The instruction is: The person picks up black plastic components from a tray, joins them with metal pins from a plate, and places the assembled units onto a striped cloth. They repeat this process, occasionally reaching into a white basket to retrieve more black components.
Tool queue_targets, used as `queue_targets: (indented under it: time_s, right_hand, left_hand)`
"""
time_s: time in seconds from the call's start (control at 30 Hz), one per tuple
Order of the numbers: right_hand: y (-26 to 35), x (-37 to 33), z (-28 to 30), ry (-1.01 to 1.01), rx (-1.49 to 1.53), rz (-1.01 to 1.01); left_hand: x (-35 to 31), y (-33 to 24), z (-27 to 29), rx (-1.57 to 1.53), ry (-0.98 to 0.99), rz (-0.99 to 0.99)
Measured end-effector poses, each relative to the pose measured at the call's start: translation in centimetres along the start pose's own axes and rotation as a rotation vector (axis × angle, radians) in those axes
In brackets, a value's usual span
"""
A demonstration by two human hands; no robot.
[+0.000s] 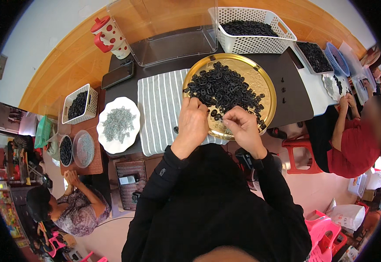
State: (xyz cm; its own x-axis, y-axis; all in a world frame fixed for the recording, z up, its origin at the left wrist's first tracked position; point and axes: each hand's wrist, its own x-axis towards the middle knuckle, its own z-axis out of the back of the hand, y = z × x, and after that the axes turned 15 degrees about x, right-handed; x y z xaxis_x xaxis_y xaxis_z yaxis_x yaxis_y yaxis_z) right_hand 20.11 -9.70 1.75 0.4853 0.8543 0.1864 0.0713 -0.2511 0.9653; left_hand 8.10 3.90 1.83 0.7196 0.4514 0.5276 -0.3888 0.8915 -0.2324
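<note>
A round gold tray (pixel 267 83) holds a heap of small black oval plastic pieces with holes (pixel 225 85). Over its near left rim, my left hand (pixel 192 124) is closed with its fingers curled. A few black pieces show beside its fingertips, but I cannot make out what it grips. My right hand (pixel 245 131) pinches thumb and forefinger together just right of them, above the tray's near part. Whatever lies in that pinch is too small to name. Left of the tray, a white scalloped plate (pixel 104 115) bears many small greyish, clear-looking parts (pixel 119 124).
Beneath the tray lies a striped grey cloth (pixel 157 109). Behind stand a clear plastic bin (pixel 173 48), a white basket (pixel 251 43) of black pieces, a spotted tumbler (pixel 116 39) and a phone (pixel 118 75). Co-workers sit at left (pixel 83 209) and right (pixel 356 139).
</note>
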Motion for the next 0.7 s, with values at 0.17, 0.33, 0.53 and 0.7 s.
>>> queue_targets:
  time_s: [0.17, 0.33, 0.53, 0.7]
  right_hand:
    - [0.2, 0.0, -0.3, 0.004, -0.335, 0.133]
    - [0.6, -0.1, -0.5, 0.059, -0.346, 0.125]
    - [1.0, 0.1, -0.8, 0.008, -0.3, 0.154]
    - [1.1, -0.9, -2.9, 0.023, 0.016, 0.085]
  left_hand:
    - [-0.1, -0.2, 0.9, -0.137, -0.094, 0.014]
    - [-0.9, 0.3, 1.4, -0.313, -0.04, 0.18]
    - [-2.5, 0.7, 1.6, -1.033, 0.042, 0.594]
    - [-4.1, 1.3, 2.6, -1.317, 0.089, 0.565]
